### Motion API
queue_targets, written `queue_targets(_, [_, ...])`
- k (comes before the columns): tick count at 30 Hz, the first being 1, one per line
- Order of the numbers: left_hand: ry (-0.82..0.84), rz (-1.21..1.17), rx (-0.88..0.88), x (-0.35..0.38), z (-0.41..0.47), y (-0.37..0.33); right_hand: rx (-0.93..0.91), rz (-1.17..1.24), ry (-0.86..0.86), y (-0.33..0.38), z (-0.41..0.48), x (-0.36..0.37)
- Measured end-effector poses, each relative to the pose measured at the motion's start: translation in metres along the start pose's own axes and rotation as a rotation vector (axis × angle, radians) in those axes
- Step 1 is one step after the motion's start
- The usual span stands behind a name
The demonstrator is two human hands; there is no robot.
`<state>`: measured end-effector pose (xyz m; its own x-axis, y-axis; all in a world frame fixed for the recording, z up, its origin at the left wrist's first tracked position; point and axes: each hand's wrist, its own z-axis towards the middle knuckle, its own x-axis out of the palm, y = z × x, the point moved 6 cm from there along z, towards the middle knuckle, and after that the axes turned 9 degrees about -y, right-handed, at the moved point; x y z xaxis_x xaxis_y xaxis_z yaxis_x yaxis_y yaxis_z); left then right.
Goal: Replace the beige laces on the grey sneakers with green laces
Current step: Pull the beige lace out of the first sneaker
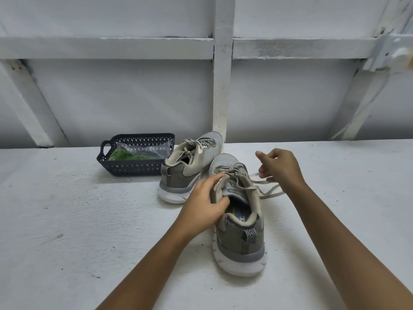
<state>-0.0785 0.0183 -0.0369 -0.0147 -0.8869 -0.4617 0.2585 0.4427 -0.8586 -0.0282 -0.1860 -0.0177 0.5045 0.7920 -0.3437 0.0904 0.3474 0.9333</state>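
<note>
Two grey sneakers stand on the white surface, heels toward me. The near sneaker has its beige lace untied, with loose ends trailing to the right. My left hand grips the near sneaker's collar, thumb inside the opening. My right hand is raised to the right of the shoe and pinches a strand of the beige lace. The far sneaker still has its beige lace tied. Green laces lie in a clear bag inside the dark basket.
The dark plastic basket sits left of the far sneaker, near the back of the white surface. A white panelled wall with a vertical post rises right behind the shoes.
</note>
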Motion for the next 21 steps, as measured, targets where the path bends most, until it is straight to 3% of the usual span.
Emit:
queue_targets(5, [-0.076,-0.074,-0.102,-0.011,0.022,0.006,-0.131,-0.081,0.195,0.008,-0.036,0.017])
queue_targets(13, [0.103,0.35,-0.005,-0.007,0.068,0.0,-0.107,-0.042,0.216,0.003,-0.061,0.022])
queue_targets(21, [0.162,0.289,-0.005,0.001,0.085,0.001,-0.15,-0.053,0.163,-0.005,-0.066,0.023])
